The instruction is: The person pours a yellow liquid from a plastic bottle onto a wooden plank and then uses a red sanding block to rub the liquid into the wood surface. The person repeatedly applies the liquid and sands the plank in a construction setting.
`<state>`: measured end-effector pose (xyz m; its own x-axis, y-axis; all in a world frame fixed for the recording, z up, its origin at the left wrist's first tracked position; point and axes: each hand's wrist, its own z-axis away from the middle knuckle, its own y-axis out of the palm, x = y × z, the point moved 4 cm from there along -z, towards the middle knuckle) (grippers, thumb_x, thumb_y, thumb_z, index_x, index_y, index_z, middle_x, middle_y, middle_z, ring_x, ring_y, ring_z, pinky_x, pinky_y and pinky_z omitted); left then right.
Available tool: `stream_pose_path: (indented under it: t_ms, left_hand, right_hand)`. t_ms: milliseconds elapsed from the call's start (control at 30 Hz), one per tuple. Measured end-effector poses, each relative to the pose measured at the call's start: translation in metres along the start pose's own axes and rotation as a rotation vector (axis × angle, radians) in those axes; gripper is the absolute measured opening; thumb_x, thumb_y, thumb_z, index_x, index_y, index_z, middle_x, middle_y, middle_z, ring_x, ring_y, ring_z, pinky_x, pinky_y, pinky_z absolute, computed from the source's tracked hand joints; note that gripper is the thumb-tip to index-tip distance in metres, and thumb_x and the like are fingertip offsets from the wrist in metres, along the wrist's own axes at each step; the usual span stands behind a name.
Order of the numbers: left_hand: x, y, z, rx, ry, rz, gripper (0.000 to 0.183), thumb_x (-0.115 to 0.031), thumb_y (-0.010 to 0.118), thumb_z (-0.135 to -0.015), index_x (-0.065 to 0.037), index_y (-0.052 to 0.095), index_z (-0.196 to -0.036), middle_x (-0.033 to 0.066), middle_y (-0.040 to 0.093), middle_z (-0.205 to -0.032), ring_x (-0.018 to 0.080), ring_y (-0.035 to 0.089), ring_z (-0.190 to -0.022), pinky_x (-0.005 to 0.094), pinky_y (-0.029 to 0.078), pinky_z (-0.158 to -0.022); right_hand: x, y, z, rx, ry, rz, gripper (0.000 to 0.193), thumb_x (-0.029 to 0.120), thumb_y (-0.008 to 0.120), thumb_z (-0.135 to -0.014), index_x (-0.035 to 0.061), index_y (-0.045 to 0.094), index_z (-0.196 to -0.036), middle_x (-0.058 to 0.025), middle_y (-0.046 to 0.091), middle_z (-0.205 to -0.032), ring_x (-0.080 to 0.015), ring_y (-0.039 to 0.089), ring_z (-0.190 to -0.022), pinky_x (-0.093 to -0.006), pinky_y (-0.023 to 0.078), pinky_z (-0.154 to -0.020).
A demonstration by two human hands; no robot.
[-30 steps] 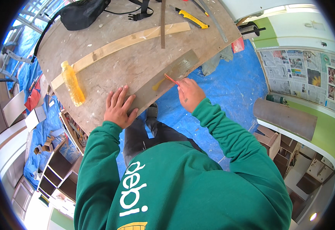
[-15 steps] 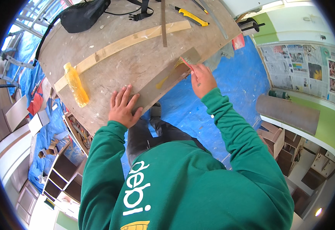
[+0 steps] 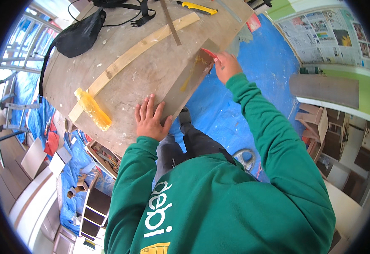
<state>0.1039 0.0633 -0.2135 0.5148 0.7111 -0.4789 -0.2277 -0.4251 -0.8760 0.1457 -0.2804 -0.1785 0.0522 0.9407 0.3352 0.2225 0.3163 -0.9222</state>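
Observation:
A narrow brown board (image 3: 177, 92) lies along the near right edge of the worktable, with streaks of yellowish glue (image 3: 186, 81) on its face. My left hand (image 3: 152, 120) is spread flat on the board's near end and the tabletop beside it, gripping nothing. Towards the far end, my right hand (image 3: 227, 67) pinches a thin red spreader (image 3: 209, 53), its edge at the board's surface. To the left of my left hand, a clear plastic bottle of yellow liquid (image 3: 92, 110) lies on its side, its neck by a wooden strip (image 3: 130, 57).
Across the worktable (image 3: 121, 97) are a black bag (image 3: 80, 34) with straps, a thin dark strip (image 3: 171, 23) and a yellow utility knife (image 3: 198, 7). Blue sheeting (image 3: 261, 84) covers the floor. Shelving units (image 3: 96, 207) stand at left; a brown panel (image 3: 324, 91) is at right.
The whole view has shifted, moving the table things up and hands rightwards in the picture. My right hand has turned the red spreader, showing more of its face. My left hand stays on the board.

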Motion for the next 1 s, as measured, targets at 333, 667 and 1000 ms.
stream_pose_path:
  t_ms: [333, 667, 1000]
  left_hand:
    - [0.005, 0.002, 0.001, -0.016, 0.021, 0.033, 0.056, -0.042, 0.073, -0.088, -0.015, 0.066, -0.136, 0.0168, 0.043, -0.163, 0.037, 0.037, -0.152, 0.0575, 0.019, -0.126]
    - [0.007, 0.003, 0.003, -0.021, 0.023, 0.067, 0.056, -0.042, 0.072, -0.089, -0.015, 0.066, -0.137, 0.0166, 0.043, -0.163, 0.0363, 0.036, -0.152, 0.0575, 0.018, -0.127]
    - [0.007, 0.004, 0.003, -0.023, 0.026, 0.066, 0.057, -0.042, 0.072, -0.088, -0.015, 0.066, -0.138, 0.0166, 0.043, -0.163, 0.0362, 0.036, -0.152, 0.0574, 0.017, -0.127]
  right_hand:
    - [0.017, 0.008, 0.013, 0.113, 0.062, 0.033, 0.021, 0.015, 0.059, -0.097, 0.0075, 0.072, -0.111, -0.0155, 0.067, -0.108, -0.0418, 0.061, -0.103, -0.0518, 0.052, -0.091]
    - [0.053, 0.011, 0.036, 0.186, 0.046, -0.021, 0.022, 0.014, 0.058, -0.099, 0.0046, 0.07, -0.115, -0.018, 0.067, -0.11, -0.0434, 0.061, -0.104, -0.0518, 0.051, -0.092]
    - [0.037, -0.001, 0.018, 0.108, 0.109, 0.021, 0.023, 0.017, 0.057, -0.1, 0.0013, 0.07, -0.111, -0.0189, 0.068, -0.107, -0.0426, 0.061, -0.103, -0.0507, 0.049, -0.094]
